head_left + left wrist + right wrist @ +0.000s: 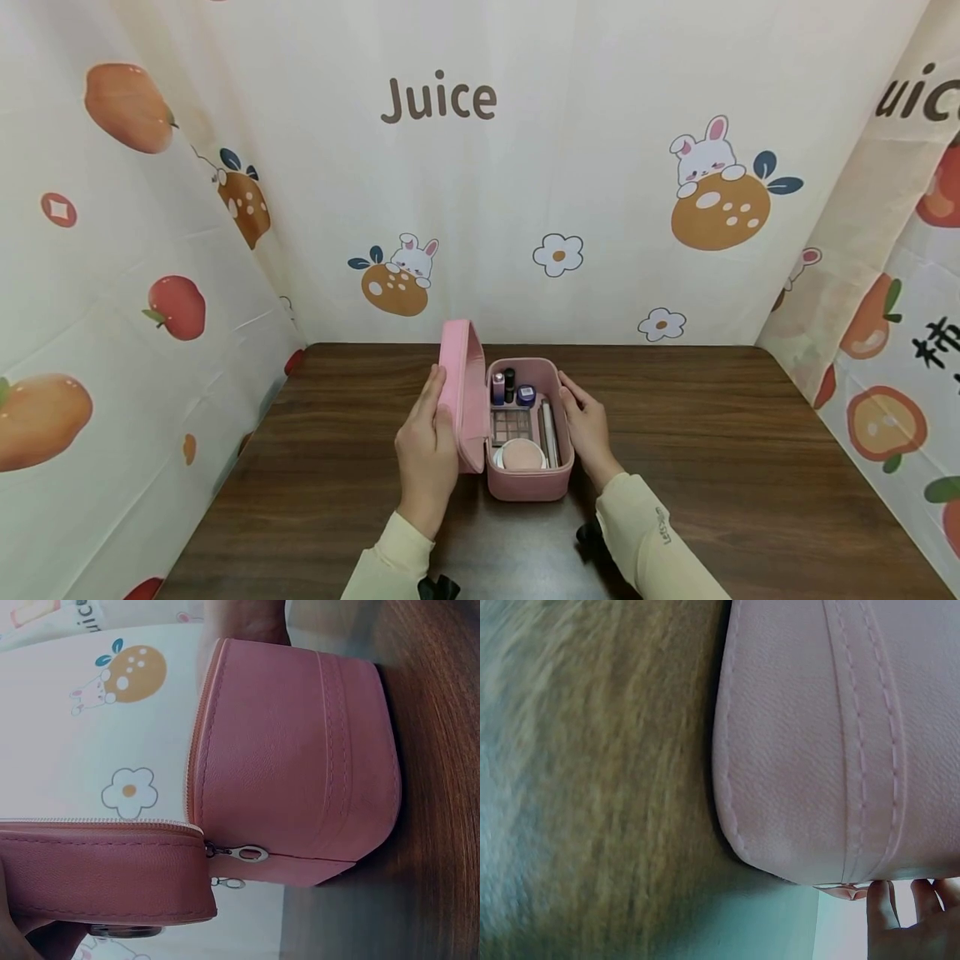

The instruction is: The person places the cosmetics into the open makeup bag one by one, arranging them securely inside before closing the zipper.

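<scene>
A pink makeup case [528, 487] stands on the table with its lid [459, 392] swung up on the left. My left hand [427, 450] holds the lid's outer side, its thumb at the near end. My right hand [588, 429] rests on the case's right side; its fingertips [883, 904] touch the wall in the right wrist view. Inside are an eyeshadow palette [512, 425], a round cushion-like piece [522, 455], slim tubes [551, 433], a blue-lidded jar [526, 396] and small purple and black tubes [509, 386]. In the left wrist view, zip pulls [250, 853] hang at the case's corner.
The brown wooden table [697, 433] spreads to both sides of the case. White curtains [480, 183] printed with fruit, rabbits and flowers rise behind it and at left and right. Black bow-like pieces [438, 587] show near my sleeves.
</scene>
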Demonstrator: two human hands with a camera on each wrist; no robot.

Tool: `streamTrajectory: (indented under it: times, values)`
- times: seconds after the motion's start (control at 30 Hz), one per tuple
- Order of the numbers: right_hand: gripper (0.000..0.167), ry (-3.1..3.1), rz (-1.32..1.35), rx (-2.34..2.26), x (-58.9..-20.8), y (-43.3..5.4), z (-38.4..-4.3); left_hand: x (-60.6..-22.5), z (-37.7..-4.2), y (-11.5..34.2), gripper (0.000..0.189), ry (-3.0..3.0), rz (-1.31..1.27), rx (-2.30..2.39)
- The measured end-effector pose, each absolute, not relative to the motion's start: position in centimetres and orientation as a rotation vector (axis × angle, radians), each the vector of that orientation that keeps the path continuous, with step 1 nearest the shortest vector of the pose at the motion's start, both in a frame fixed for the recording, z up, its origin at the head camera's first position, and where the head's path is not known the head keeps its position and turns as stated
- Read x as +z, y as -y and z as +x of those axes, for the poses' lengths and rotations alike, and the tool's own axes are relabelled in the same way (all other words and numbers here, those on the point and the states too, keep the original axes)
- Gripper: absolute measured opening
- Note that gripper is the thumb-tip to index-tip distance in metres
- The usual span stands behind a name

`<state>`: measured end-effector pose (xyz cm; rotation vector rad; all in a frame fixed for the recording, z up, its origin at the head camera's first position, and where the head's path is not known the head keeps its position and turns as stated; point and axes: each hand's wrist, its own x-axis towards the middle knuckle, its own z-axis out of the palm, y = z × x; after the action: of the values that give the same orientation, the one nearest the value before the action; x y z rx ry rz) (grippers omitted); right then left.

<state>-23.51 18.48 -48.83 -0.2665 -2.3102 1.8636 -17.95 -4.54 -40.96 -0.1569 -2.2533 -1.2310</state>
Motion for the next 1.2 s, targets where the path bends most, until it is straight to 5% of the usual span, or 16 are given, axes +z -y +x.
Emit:
streamTrajectory:
  times: [1.2]
  values:
    - [0.044, 2.302, -0.269, 1.879, -48.75, -18.41, -23.34, -40.32, -17.76, 3.73, 0.043, 2.284, -0.198, -1.107]
